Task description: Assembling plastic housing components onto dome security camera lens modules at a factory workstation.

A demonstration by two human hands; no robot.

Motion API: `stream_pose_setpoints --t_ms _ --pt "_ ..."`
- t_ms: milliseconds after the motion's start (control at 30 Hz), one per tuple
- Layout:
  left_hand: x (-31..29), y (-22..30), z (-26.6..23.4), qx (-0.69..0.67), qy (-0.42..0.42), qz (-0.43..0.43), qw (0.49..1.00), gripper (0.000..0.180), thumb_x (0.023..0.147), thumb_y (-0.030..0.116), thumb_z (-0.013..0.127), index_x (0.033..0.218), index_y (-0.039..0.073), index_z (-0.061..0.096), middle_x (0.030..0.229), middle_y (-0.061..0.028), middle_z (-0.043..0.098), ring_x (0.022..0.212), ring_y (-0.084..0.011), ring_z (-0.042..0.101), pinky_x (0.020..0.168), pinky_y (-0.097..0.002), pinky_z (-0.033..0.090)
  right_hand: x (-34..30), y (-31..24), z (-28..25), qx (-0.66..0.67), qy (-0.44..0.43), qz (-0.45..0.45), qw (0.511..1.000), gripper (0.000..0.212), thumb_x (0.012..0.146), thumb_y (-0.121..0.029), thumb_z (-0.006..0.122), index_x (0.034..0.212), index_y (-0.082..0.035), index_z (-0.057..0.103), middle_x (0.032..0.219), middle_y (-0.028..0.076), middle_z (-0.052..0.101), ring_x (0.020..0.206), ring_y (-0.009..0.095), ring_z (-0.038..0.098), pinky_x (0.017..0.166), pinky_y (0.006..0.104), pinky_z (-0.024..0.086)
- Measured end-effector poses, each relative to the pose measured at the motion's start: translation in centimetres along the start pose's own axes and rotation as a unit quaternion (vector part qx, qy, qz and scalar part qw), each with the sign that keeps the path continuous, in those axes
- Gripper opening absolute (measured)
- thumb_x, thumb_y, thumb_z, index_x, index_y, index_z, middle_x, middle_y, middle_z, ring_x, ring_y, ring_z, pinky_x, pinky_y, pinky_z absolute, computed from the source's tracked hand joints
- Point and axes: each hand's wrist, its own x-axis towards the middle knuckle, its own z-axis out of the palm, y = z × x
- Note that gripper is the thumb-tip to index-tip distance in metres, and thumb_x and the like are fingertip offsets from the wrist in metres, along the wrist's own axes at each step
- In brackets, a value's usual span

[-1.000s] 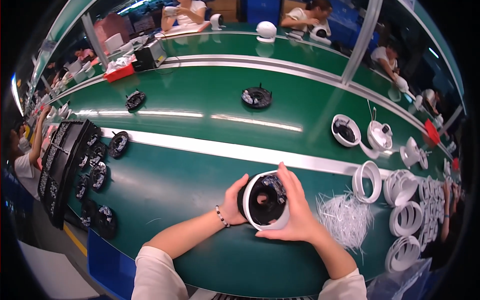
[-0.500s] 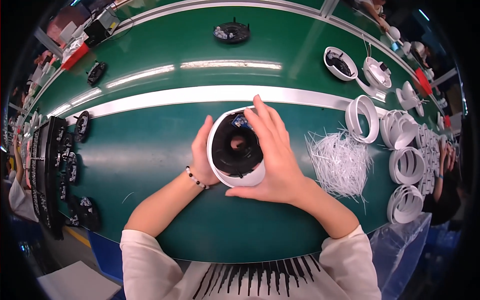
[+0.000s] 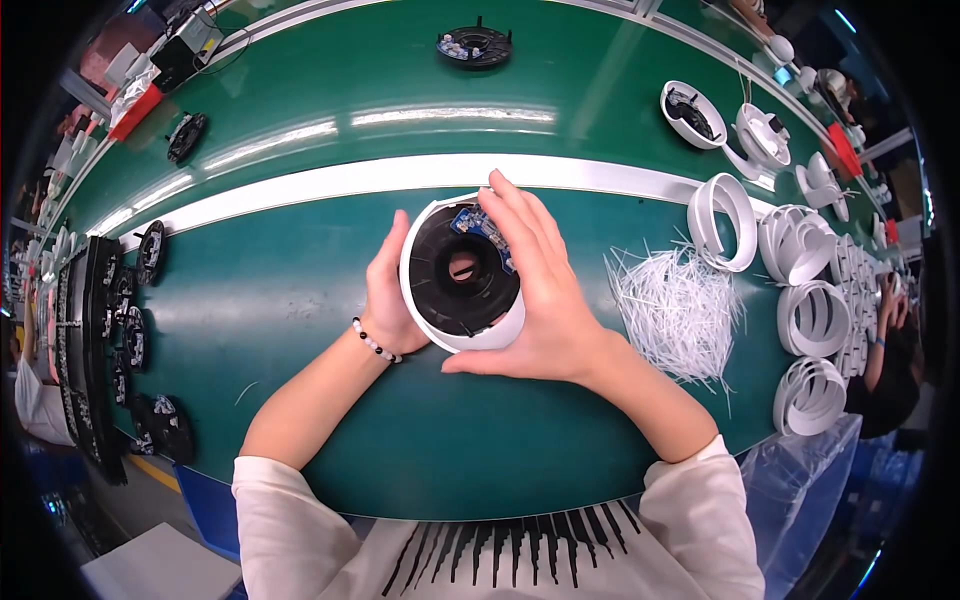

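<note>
Between my two hands, above the middle of the green table, is a round white housing (image 3: 490, 340). A black plastic disc (image 3: 432, 290) with a central hole sits inside it, carrying a blue circuit board (image 3: 478, 226) along its upper right. My left hand (image 3: 388, 292) cups the housing's left side, partly hidden behind it. From the right, my right hand (image 3: 548, 315) grips it, with the thumb along the lower edge and the fingers over the upper right rim. Skin shows through the hole in the disc.
Right of my hands lies a heap of thin white strips (image 3: 675, 312), beside several white rings (image 3: 720, 225). Black discs with boards (image 3: 135, 338) line the left edge by a black rack (image 3: 85, 350). Beyond the white rail (image 3: 400, 177) are another black disc (image 3: 475, 46) and a white dish (image 3: 692, 113).
The housing has tilted so the black disc faces up more squarely, and more of the blue board shows. Both hands still hold it, shifted slightly up and left in view.
</note>
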Motion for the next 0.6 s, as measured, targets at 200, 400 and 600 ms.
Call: stream_pose_setpoints --t_ms 200,400,600 --pt "0.2 -0.2 -0.1 -0.008 0.037 -0.019 0.999 0.047 0.083 0.036 0.034 0.112 0.000 0.045 0.108 -0.0155 0.052 0.099 -0.0269 0.051 0.088 -0.0404 0.041 0.4 2.3 -0.9 0.205 -0.002 0.020 0.979 0.116 0.043 -0.026 0.083 0.133 -0.002 0.013 0.132 0.021 0.027 0.121 0.027 0.030 0.098 0.0357 0.026" --pt "0.7 -0.8 0.7 0.011 0.095 0.013 0.995 0.045 0.086 0.041 0.032 0.109 0.006 0.049 0.103 -0.0102 0.054 0.093 -0.0215 0.054 0.083 -0.0352 0.044 0.4 0.9 -0.7 0.099 -0.043 0.077 0.991 0.108 0.046 -0.026 0.078 0.132 -0.002 0.017 0.134 0.019 0.023 0.122 0.032 0.028 0.099 0.0380 0.023" --pt "0.6 0.0 0.4 -0.054 0.037 -0.012 0.998 0.047 0.086 0.039 0.028 0.114 0.005 0.046 0.109 -0.0113 0.052 0.098 -0.0238 0.052 0.085 -0.0374 0.043 0.4 -0.1 0.0 -0.036 -0.027 0.021 0.999 0.110 0.043 -0.027 0.079 0.131 -0.002 0.018 0.134 0.020 0.022 0.123 0.036 0.024 0.098 0.0428 0.022"
